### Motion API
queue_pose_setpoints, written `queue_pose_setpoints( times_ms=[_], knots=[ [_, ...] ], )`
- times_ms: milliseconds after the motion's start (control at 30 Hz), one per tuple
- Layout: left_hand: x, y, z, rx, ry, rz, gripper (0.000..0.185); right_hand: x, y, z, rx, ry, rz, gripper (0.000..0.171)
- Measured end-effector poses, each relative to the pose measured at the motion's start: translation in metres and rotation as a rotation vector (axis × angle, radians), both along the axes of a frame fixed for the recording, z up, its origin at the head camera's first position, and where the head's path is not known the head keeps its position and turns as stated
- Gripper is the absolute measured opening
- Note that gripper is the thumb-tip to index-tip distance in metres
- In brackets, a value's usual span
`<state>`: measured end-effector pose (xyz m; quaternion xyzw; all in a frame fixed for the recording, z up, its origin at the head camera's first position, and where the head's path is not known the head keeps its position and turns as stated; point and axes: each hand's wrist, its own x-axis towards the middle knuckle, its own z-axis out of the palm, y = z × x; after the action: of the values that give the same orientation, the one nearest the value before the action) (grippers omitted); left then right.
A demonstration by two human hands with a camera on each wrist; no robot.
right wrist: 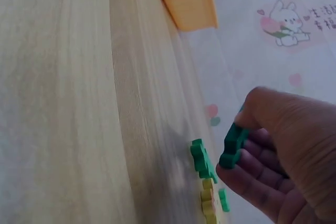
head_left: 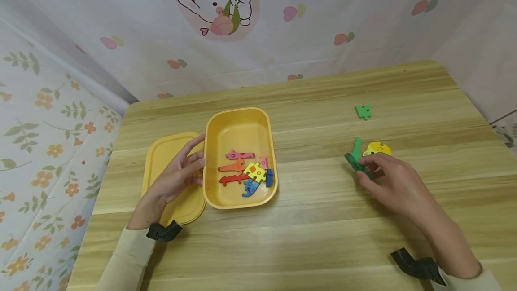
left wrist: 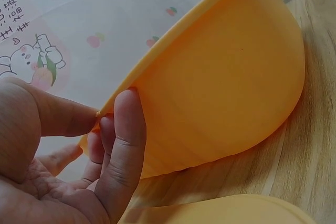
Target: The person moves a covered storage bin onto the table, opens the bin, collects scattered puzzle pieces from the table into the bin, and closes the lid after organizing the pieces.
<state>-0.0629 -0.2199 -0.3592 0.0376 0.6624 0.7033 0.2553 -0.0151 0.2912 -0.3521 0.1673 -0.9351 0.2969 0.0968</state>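
A yellow plastic box [head_left: 238, 127] holds several colourful wooden puzzle pieces, among them a yellow piece [head_left: 255, 172], a pink piece [head_left: 240, 155] and a red piece [head_left: 232, 179]. At its left side, my left hand [head_left: 180, 172] holds the box's edge; the left wrist view shows thumb and fingers at the rim [left wrist: 173, 32]. On the right, my right hand [head_left: 389, 183] pinches a dark green puzzle piece [right wrist: 233, 145] between thumb and fingers, above the table. Close by lie a lighter green piece [head_left: 357, 148] and a yellow animal-face piece [head_left: 377, 148], partly behind the hand.
The yellow lid [head_left: 171, 147] lies flat on the wooden table [head_left: 315, 228], partly under my left hand and left of the box. Farther back on the right is another green piece [head_left: 363, 111]. A patterned curtain [head_left: 323, 12] hangs behind the table.
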Motion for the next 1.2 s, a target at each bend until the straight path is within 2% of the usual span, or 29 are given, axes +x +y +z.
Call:
queue_pose_setpoints(
  times_ms=[133, 367, 467, 667, 1200],
  knots=[
    [-0.001, 0.000, -0.001, -0.004, -0.006, 0.003, 0.071, -0.008, -0.006, 0.005, 0.004, -0.027, -0.008, 0.025],
    [0.000, 0.000, 0.000, 0.004, -0.008, 0.004, 0.071, -0.023, -0.017, 0.010, -0.032, -0.080, 0.017, 0.033],
    [0.000, -0.001, -0.001, 0.014, -0.003, -0.002, 0.071, -0.027, -0.020, 0.013, -0.043, -0.110, 0.012, 0.029],
    [-0.001, 0.000, -0.002, 0.022, 0.009, -0.017, 0.071, -0.033, -0.024, 0.017, -0.073, -0.108, 0.003, 0.028],
    [-0.001, 0.001, 0.001, 0.002, -0.005, -0.004, 0.071, -0.057, -0.043, 0.029, -0.143, -0.192, 0.024, 0.022]
  ],
)
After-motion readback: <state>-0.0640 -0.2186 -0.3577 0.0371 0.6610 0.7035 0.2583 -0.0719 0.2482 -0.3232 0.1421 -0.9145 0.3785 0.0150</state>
